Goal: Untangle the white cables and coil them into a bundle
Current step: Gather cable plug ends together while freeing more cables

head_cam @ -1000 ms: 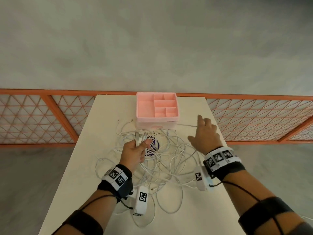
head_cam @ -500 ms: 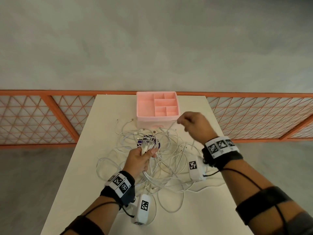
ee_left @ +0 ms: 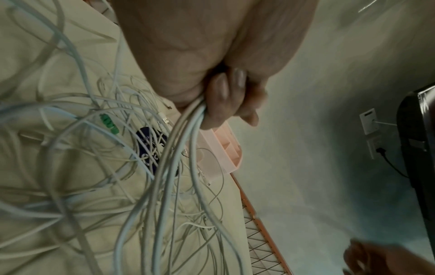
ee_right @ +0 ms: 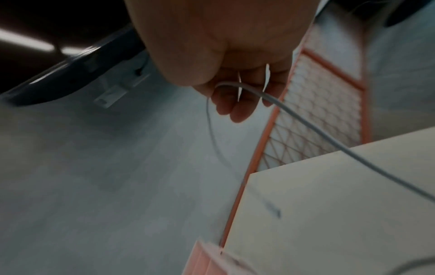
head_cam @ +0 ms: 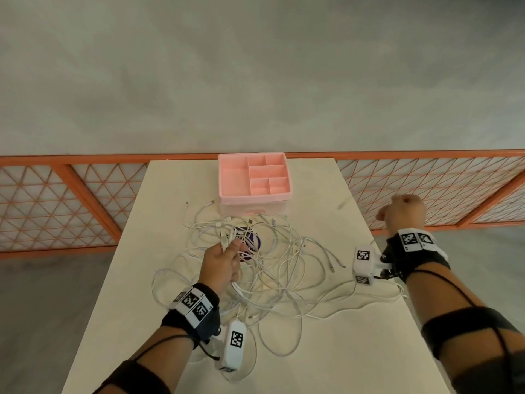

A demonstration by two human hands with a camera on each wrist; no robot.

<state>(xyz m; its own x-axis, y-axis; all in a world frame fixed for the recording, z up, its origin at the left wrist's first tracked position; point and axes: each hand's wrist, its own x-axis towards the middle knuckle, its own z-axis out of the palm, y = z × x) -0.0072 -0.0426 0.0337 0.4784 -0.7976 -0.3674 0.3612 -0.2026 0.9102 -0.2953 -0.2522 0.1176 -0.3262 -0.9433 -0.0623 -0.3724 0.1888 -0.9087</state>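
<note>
Where the white cables [head_cam: 272,268] lie, they sprawl in a loose tangle over the middle of the worktop [head_cam: 355,351], loops crossing one another and several plug ends pointing toward the far side. The left hand [head_cam: 223,265] sits over the tangle's left part, its fingers [ee_left: 221,96] curled round a bunch of strands; the plug ends stick up past the thumb, and the strands trail down from the fist into the heap. The right hand [head_cam: 404,213] is raised beyond the worktop's right edge, well apart from the heap. Its fingers [ee_right: 237,104] are curled and pinch a single cable [ee_right: 329,141], which runs from the hand back down over the worktop; in the head view that strand is too thin to follow.

Under the tangle lies a dark blue patch [head_cam: 252,241], crossed by strands; what it is cannot be told. A small green piece [ee_left: 108,121] sits among the strands nearby. Just beyond the heap, at the far edge, stands a pink tray [head_cam: 224,177] with several compartments. An orange railing [head_cam: 71,189] with mesh panels runs behind the worktop.
</note>
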